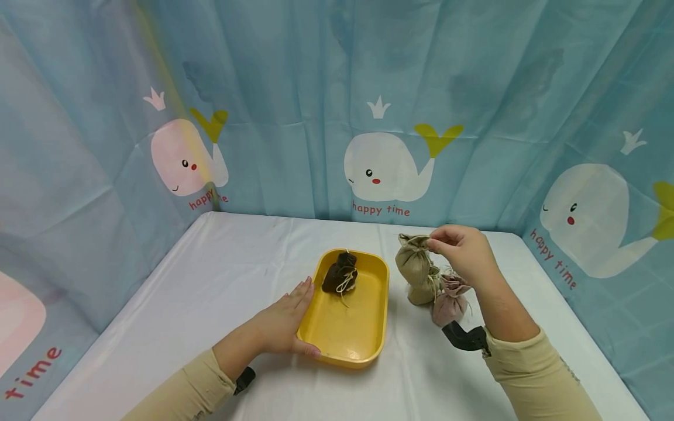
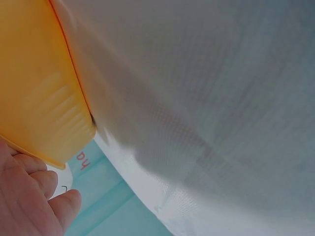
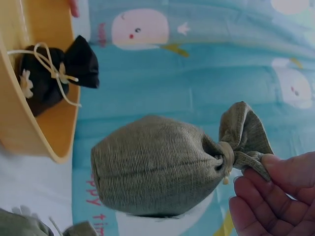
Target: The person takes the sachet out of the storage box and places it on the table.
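My right hand (image 1: 463, 254) pinches the gathered neck of a grey-green drawstring pouch (image 3: 157, 167), which hangs off the table. In the head view that pouch overlaps a second grey-green pouch (image 1: 423, 290) standing on the table. A pink pouch (image 1: 450, 305) stands beside it. My left hand (image 1: 281, 318) rests along the left side of a yellow tray (image 1: 381, 318), fingers straight and thumb at its near corner. In the left wrist view, its fingers touch the tray's rim. Inside the tray, toward its far end, lies a black drawstring pouch (image 1: 337, 276) with a pale cord.
A white cloth (image 1: 242, 257) covers the table. Blue curtains (image 1: 295, 88) printed with whales hang behind it and along both sides. Black straps (image 1: 466, 337) are on my wrists.
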### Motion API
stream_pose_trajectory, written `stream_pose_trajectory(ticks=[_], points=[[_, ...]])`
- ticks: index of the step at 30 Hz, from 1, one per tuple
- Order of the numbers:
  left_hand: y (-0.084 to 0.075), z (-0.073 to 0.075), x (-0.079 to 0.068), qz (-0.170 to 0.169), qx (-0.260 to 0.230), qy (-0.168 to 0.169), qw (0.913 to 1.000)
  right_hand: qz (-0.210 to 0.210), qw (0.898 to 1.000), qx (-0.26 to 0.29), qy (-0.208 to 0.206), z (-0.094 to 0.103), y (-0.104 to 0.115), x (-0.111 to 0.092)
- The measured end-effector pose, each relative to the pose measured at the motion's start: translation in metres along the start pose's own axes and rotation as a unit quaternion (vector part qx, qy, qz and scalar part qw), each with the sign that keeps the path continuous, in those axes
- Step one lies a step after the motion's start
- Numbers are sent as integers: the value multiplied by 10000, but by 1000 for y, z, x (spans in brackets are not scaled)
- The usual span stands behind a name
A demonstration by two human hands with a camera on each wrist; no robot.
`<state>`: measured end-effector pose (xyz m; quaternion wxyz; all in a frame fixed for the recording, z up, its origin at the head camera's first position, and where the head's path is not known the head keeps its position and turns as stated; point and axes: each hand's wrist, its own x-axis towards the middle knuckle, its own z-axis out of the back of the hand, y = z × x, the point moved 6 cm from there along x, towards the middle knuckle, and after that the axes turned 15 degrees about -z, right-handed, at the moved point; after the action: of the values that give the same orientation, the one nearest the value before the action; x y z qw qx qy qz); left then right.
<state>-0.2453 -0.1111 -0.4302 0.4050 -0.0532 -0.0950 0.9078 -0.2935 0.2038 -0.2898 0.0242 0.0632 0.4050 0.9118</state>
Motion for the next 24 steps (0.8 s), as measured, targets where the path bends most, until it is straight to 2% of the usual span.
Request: stream_pose_trajectory(ticks=[24], points=[[1,-1,0,74,-89,22,9999,-406,9936,180,-1037,66,-46,4]])
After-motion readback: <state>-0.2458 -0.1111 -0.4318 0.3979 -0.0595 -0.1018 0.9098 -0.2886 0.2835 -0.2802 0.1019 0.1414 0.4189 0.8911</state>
